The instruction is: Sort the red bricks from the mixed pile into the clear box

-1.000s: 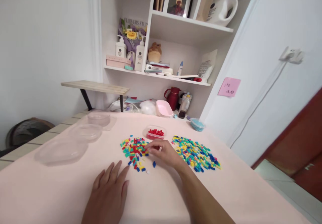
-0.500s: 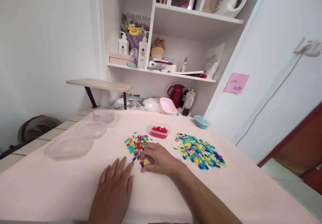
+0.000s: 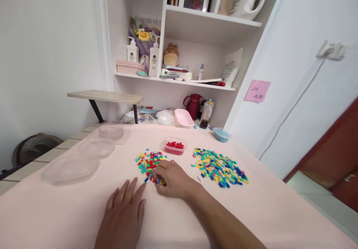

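Observation:
A small loose pile of colourful plastic pieces (image 3: 145,162), red, green, yellow and blue, lies on the pink table. At the pile's near right edge is my right hand (image 3: 173,180), its fingers curled in and the thumb close to the index finger. Whatever sits between those fingertips is hidden. My left hand (image 3: 121,211) rests flat on the table, fingers spread, just short of the pile and holding nothing. Behind the pile stands a clear tub (image 3: 173,152) with red pieces (image 3: 175,145) in it. A larger mixed pile (image 3: 218,167) spreads to the right of my right hand.
Several clear containers (image 3: 69,170) stand along the table's left side, below a small wooden shelf (image 3: 106,96). At the back are a pink tub (image 3: 184,118), a red jug (image 3: 192,106) and a bottle (image 3: 206,114). A bowl of light blue pieces (image 3: 222,134) stands back right.
My right hand's thumb and fingers have drawn closer together over the pile's near edge. My left hand stays flat. The whole view has shifted slightly.

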{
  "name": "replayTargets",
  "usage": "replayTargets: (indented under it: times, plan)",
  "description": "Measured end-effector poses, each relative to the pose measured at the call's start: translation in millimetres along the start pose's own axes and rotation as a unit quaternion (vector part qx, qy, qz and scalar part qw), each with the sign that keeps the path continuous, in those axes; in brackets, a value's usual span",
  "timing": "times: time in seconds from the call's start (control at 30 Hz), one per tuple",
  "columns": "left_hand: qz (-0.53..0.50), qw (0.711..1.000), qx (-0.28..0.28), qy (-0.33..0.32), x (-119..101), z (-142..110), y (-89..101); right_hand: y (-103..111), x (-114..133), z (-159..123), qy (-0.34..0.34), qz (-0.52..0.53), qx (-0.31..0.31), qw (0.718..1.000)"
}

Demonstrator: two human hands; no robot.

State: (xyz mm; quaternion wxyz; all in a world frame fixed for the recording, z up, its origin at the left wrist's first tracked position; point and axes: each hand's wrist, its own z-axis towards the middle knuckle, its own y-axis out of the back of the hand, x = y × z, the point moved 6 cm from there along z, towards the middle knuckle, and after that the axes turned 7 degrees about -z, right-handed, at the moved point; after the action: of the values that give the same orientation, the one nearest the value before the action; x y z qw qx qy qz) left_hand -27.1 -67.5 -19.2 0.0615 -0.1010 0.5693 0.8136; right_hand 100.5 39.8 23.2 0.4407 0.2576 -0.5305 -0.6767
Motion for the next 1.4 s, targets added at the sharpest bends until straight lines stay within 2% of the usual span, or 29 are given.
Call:
replayTargets:
  times: [0.17,0.3,0.47,0.57,0.67,0.77,0.87,1.07,1.17,1.27,1.33,1.4]
  plan:
    - [0.016,0.999,0.035,0.009,1,2,1.0,8,-20,-8,-0.030,0.035,0.040,0.998]
    - [0.018,0.999,0.026,-0.004,3,2,1.0,12,-42,-18,-0.066,0.090,0.090,0.990]
    - [0.032,0.998,0.045,0.008,4,5,-0.4,13,-61,-25,-0.081,0.112,0.109,0.984]
    - [0.048,0.997,0.064,0.010,2,7,0.4,15,-78,-31,-0.132,0.091,0.094,0.983]
    - [0.048,0.997,0.063,0.005,0,7,1.3,25,-91,-34,-0.172,0.084,0.036,0.981]
    - [0.043,0.998,0.051,0.007,0,5,0.8,32,-85,-29,-0.147,0.138,-0.006,0.979]
    - [0.035,0.998,0.044,0.009,1,3,-0.1,28,-71,-22,-0.121,0.179,0.002,0.976]
    - [0.022,0.999,0.044,0.014,-1,2,3.0,15,-47,-15,-0.072,0.126,0.029,0.989]
    - [0.019,0.999,0.044,0.011,-1,2,3.1,12,-47,-13,-0.083,0.158,0.015,0.984]
    - [0.014,0.999,0.036,0.006,0,2,0.4,15,-59,-9,-0.129,0.223,-0.036,0.966]
    - [0.010,1.000,0.026,0.003,2,1,-1.8,25,-75,-9,-0.177,0.235,-0.124,0.948]
    - [0.004,1.000,0.020,0.001,3,0,-4.1,36,-95,-11,-0.239,0.224,-0.225,0.918]
